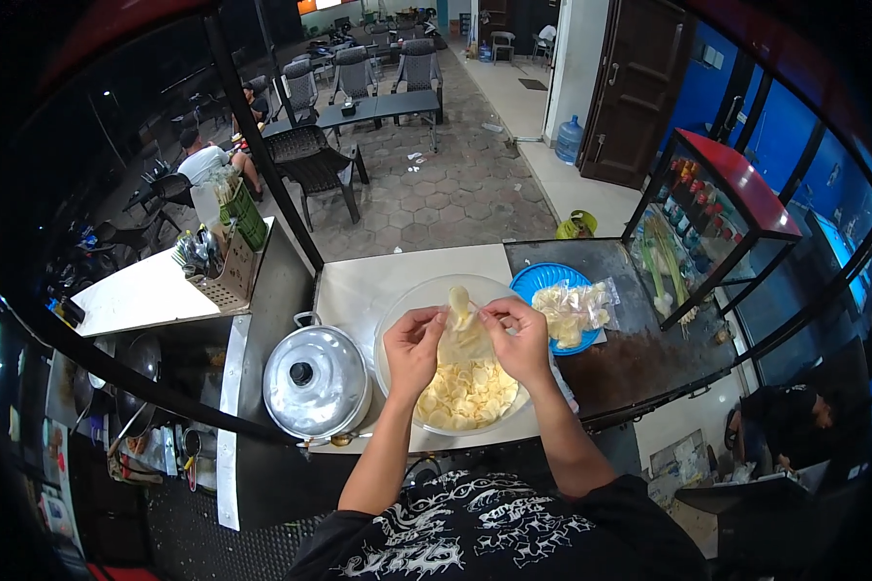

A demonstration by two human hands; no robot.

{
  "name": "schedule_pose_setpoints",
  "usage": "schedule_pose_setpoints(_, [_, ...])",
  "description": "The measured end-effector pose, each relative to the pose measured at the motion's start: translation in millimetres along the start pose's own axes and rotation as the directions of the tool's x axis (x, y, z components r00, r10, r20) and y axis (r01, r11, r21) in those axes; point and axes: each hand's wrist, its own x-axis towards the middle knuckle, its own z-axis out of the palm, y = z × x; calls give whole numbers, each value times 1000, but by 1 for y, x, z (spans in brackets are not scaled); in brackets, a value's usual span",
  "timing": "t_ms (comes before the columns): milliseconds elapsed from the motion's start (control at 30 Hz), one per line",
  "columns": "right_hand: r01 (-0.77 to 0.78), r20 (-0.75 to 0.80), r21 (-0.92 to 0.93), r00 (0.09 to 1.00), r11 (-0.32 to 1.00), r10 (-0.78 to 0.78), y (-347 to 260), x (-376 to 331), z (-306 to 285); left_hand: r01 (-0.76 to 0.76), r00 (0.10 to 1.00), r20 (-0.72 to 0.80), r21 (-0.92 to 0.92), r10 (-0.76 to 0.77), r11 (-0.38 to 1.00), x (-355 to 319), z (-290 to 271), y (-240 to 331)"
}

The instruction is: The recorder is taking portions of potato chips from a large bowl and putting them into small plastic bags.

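My left hand (412, 347) and my right hand (518, 339) together hold up a small clear plastic bag (463, 327) filled with pale yellow chips. The bag hangs over a large clear bowl (404, 302) that holds a heap of the same pale chips (468, 395). Each hand pinches one side of the bag's top. To the right lies a blue plate (536, 280) with filled clear bags of chips (574, 308) on it.
A metal pot with a domed lid (314, 380) stands left of the bowl on the white counter (358, 281). A glass display case with a red top (717, 223) is at the right. Chairs, tables and seated people are beyond, at the upper left.
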Motion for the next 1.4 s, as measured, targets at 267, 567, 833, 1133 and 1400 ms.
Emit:
schedule_pose_setpoints(267, [214,-193,-332,938,919,-288,5,9,-4,-166,986,-14,120,169,979,4,-1,-3])
schedule_pose_setpoints(567, [244,-53,-247,963,938,-264,11,8,-12,-161,986,-21,190,168,969,5,-1,-6])
schedule_pose_setpoints(833, [298,49,-270,954,915,-297,12,0,-8,-42,999,1,9,42,999,3,2,-12])
schedule_pose_setpoints(1133, [295,66,-247,955,923,-288,15,0,-13,-43,999,18,45,42,998,2,7,-10])
schedule_pose_setpoints(1400, [198,-113,-221,967,955,-227,18,5,-8,-56,998,39,46,54,997,2,5,-17])
